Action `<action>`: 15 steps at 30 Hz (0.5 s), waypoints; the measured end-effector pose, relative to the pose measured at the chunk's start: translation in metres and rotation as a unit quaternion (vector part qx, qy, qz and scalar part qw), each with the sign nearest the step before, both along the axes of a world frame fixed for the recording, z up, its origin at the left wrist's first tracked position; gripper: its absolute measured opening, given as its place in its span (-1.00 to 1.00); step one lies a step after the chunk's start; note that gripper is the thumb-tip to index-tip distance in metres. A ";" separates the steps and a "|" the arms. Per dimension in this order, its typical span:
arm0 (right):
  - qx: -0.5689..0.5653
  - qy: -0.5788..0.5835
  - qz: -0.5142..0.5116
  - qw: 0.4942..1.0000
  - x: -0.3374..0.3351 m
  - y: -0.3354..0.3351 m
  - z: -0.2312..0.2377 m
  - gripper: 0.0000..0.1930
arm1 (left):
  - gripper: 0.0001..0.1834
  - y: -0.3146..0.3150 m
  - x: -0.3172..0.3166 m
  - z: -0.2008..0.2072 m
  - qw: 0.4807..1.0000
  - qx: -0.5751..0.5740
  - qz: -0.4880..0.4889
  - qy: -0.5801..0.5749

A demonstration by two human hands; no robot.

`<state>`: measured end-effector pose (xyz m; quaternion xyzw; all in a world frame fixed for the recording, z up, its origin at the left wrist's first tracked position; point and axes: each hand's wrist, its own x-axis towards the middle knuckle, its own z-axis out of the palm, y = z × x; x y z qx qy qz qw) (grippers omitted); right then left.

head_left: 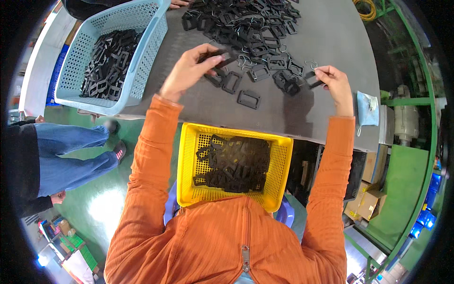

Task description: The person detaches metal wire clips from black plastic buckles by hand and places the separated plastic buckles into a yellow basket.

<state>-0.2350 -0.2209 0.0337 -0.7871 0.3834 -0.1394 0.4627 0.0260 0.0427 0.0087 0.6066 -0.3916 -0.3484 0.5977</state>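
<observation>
Both my arms reach over the dark table (179, 113). My left hand (194, 66) is closed on a black rectangular plastic frame (226, 57), slightly blurred. To the right, my right hand (333, 80) pinches another black frame (312, 80), with a thin wire hook (310, 63) beside it. Between my hands, several similar frames lie loose, one of them a flat frame (248, 99) near the front. Beyond them spreads a big pile of black frames (255, 28) mixed with wire hooks. A yellow basket (188, 161) with more black frames sits against my body, below the table edge.
A light blue basket (158, 35) of black frames stands on the table's left. A blue face mask (367, 110) lies at the right edge. Another person (71, 151) stands at left; someone's hand (178, 4) shows at the far edge. Green metal racking (409, 101) runs along the right.
</observation>
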 end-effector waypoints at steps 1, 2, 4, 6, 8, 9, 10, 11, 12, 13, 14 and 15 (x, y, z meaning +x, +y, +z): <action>-0.036 0.023 0.015 0.999 0.004 -0.003 -0.003 -0.79 | -0.75 0.003 -0.001 0.004 1.000 0.000 0.000 0.000; -0.071 0.045 0.030 0.996 0.008 -0.005 -0.004 -0.78 | -0.74 0.007 -0.004 0.010 0.989 -0.013 0.001 0.146; -0.132 0.021 0.082 0.988 0.035 0.005 -0.008 -0.76 | -0.75 0.015 0.001 0.012 0.950 -0.005 -0.002 0.313; -0.193 -0.004 0.135 0.972 0.062 0.024 -0.007 -0.74 | -0.73 0.018 0.016 -0.003 0.966 0.038 -0.041 0.251; -0.361 0.180 0.179 0.897 0.077 0.035 -0.008 -0.74 | -0.66 0.010 0.000 0.014 0.975 0.218 -0.043 -0.009; -0.360 0.182 0.177 0.898 0.078 0.035 -0.005 -0.74 | -0.66 0.009 -0.007 0.008 0.975 0.218 -0.046 -0.009; -0.362 0.217 0.184 0.888 0.081 0.037 0.001 -0.72 | -0.63 0.012 -0.013 0.005 0.956 0.160 -0.030 -0.243; -0.363 0.254 0.190 0.876 0.083 0.038 0.006 -0.70 | -0.59 0.013 -0.018 0.003 0.882 0.092 -0.014 -0.463; -0.339 0.241 0.186 0.890 0.081 0.032 0.007 -0.72 | -0.53 0.012 -0.020 0.004 0.861 0.189 -0.045 -0.469; -0.339 0.241 0.187 0.890 0.079 0.033 0.010 -0.72 | -0.53 0.013 -0.017 0.003 0.861 0.190 -0.044 -0.469; -0.315 0.215 0.171 0.909 0.073 0.037 0.015 -0.74 | -0.52 0.013 -0.013 0.001 0.855 0.179 -0.040 -0.485; -0.290 0.189 0.154 0.926 0.067 0.042 0.018 -0.75 | -0.51 0.012 -0.010 -0.001 0.849 0.167 -0.037 -0.500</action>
